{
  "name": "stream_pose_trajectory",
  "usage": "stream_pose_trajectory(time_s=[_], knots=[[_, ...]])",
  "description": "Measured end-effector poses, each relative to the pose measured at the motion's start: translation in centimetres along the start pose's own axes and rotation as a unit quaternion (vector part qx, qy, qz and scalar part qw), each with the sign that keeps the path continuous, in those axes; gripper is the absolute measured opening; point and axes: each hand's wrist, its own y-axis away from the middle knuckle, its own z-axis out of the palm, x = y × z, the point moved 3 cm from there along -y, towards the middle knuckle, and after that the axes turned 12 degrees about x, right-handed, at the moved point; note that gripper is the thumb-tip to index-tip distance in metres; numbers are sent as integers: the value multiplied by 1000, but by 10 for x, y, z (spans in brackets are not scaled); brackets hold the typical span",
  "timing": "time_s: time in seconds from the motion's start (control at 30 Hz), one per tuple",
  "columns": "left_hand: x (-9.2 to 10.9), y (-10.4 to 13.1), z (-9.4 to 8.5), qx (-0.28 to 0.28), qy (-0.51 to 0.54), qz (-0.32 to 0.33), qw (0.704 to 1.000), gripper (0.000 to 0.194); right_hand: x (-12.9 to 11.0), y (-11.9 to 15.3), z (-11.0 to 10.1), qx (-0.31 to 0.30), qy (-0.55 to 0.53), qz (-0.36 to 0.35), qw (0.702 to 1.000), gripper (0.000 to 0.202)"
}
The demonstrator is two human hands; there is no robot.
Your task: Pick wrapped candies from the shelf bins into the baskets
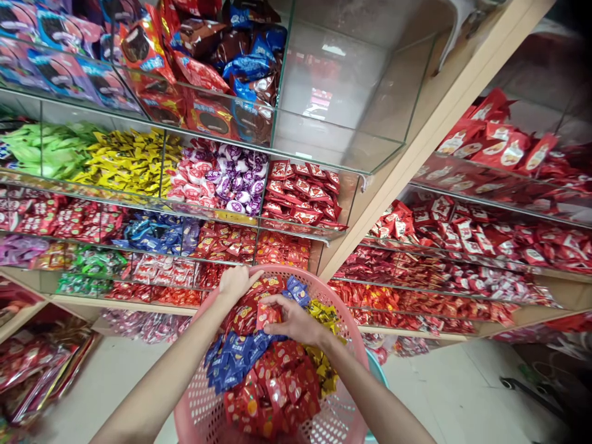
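Note:
A pink perforated plastic basket (358, 357) in front of me holds wrapped candies in separate heaps. My left hand (235, 285) grips its far left rim, the thumb lying along the inside edge and the other fingers mostly hidden. Inside the basket, my right hand (293, 319) pinches a small red candy packet (267, 316) between thumb and fingers. Blue candies (238, 357) lie just below that hand, with red fruit-printed candies (272, 394) nearer to me. Yellow candies (326, 370) fill the right side, partly behind my right forearm. More red candies (245, 308) sit at the far side.
Glass-fronted shelves of sorted candies rise beyond the basket, with red candies (303, 194) and yellow candies (134, 160) in separate bins. A slanting wooden post (370, 216) divides the shelving. A teal container (377, 370) shows behind the basket. Shiny packages (41, 370) stand low at left.

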Motion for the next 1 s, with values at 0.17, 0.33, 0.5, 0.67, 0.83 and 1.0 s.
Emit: stream_pose_trajectory(time_s=[0.17, 0.33, 0.5, 0.67, 0.83, 1.0], knots=[[0, 0, 0, -2, 2, -1, 1000, 74, 2, 1, 2, -1, 104, -49, 993, 51], [0, 0, 1, -6, 0, -6, 1000, 75, 3, 2, 1, -19, 127, -43, 991, 51], [-1, 0, 2, -10, -3, -6, 1000, 75, -11, 18, 15, -114, 224, -66, 966, 48], [1, 0, 2, -9, -4, -5, 1000, 75, -18, 53, 27, -188, 346, -101, 914, 47], [1, 0, 2, -13, -3, -9, 1000, 76, -8, 89, 32, -209, 432, -88, 873, 44], [2, 0, 0, -14, -2, -4, 1000, 76, 1, 103, 45, -203, 492, -102, 841, 44]])
